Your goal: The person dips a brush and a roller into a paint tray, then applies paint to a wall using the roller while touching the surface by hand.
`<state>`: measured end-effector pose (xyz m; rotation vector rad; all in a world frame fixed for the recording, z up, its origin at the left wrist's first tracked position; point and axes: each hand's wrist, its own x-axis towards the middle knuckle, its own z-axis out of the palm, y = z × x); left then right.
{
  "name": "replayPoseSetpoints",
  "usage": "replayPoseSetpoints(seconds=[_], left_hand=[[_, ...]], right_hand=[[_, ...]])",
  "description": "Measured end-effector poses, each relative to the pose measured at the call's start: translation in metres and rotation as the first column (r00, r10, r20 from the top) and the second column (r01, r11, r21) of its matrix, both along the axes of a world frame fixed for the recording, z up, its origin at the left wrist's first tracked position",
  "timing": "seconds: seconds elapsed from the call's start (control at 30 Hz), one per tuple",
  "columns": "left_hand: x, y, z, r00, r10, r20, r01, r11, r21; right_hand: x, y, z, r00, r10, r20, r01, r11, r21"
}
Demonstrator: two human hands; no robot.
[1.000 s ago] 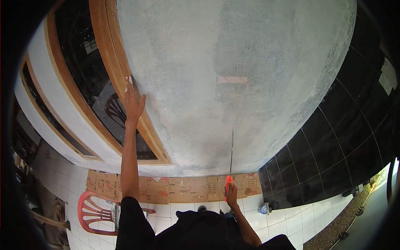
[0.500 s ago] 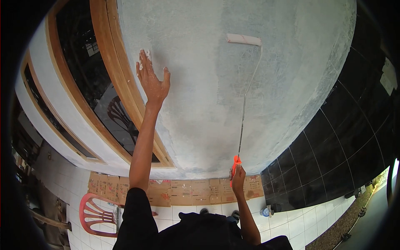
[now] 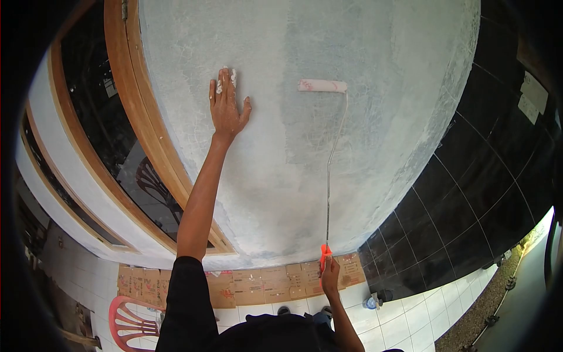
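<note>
My left hand (image 3: 227, 108) is raised with its fingers stretched out, palm towards the pale grey-white wall (image 3: 252, 176). White paint or filler coats some of its fingertips. Lower down, my right hand (image 3: 330, 274) is wrapped round the orange handle (image 3: 325, 253) of a paint roller. The roller's long bent metal rod (image 3: 329, 182) reaches up to a white sleeve (image 3: 322, 86) with faint pinkish marks, which lies against a slightly darker patch of the wall.
A wooden-framed window (image 3: 132, 117) borders the wall on the left. Black tiles (image 3: 446, 205) cover the right side. Flattened cardboard (image 3: 252, 287) lies along the wall's foot on white floor tiles. A red plastic chair (image 3: 126, 322) stands lower left, and a small bluish container (image 3: 370, 302) sits at right.
The roller sleeve has moved a little down the wall. My left hand has shifted right and slightly up, away from the window frame. My whole view has shifted too.
</note>
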<state>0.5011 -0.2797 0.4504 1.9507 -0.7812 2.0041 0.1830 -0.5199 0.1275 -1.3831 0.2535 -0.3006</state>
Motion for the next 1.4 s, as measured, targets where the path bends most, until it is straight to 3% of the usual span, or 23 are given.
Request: replayPoseSetpoints(seconds=[0.1, 0.2, 0.33, 0.47, 0.63, 0.7, 0.83, 0.9, 1.03, 1.13, 1.23, 1.4], left_hand=[[0.0, 0.0, 0.0, 0.999, 0.036, 0.003, -0.036, 0.999, 0.0], [0.001, 0.001, 0.0, 1.0, 0.021, 0.003, -0.021, 1.0, -0.021], [-0.001, 0.0, 0.0, 0.999, 0.052, -0.015, -0.052, 0.998, -0.017], [0.001, 0.002, 0.001, 0.997, 0.075, -0.005, -0.075, 0.997, 0.001], [-0.001, -0.001, 0.001, 1.0, 0.01, 0.007, -0.011, 1.0, 0.017], [-0.001, 0.0, 0.003, 0.999, -0.006, 0.051, 0.005, 1.0, 0.014], [0.002, 0.0, 0.002, 0.996, 0.012, 0.086, -0.014, 1.0, 0.024], [0.002, 0.0, 0.002, 0.997, 0.009, 0.082, -0.011, 1.0, 0.025], [0.003, 0.002, 0.003, 0.996, 0.023, 0.089, -0.026, 0.999, 0.031], [0.004, 0.002, 0.002, 0.995, -0.009, 0.103, 0.006, 1.0, 0.029], [0.003, 0.002, 0.001, 0.995, -0.027, 0.097, 0.025, 0.999, 0.02], [0.004, 0.003, 0.002, 0.996, -0.046, 0.083, 0.046, 0.999, -0.004]], right_hand=[[0.019, -0.001, 0.036, 0.998, 0.009, 0.062, -0.012, 0.999, 0.036], [0.024, -0.003, 0.024, 0.998, 0.036, 0.044, -0.039, 0.998, 0.055], [-0.009, -0.01, -0.064, 0.994, 0.097, -0.058, -0.098, 0.995, -0.018], [-0.076, -0.028, -0.144, 0.975, 0.094, -0.2, -0.091, 0.996, 0.023], [-0.131, -0.056, -0.172, 0.93, 0.039, -0.366, -0.058, 0.998, -0.039], [-0.139, -0.061, -0.182, 0.933, 0.033, -0.358, -0.071, 0.993, -0.093], [-0.111, -0.053, -0.151, 0.964, 0.001, -0.267, -0.042, 0.988, -0.15], [-0.08, -0.046, -0.097, 0.981, 0.006, -0.196, -0.043, 0.982, -0.186], [-0.022, -0.031, 0.007, 0.994, 0.056, -0.099, -0.063, 0.996, -0.07], [0.002, -0.025, 0.029, 0.998, 0.036, -0.045, -0.038, 0.998, -0.043], [-0.004, -0.02, -0.005, 0.999, 0.018, -0.048, -0.021, 0.997, -0.068], [-0.079, -0.011, -0.108, 0.969, 0.026, -0.244, -0.037, 0.998, -0.042]])
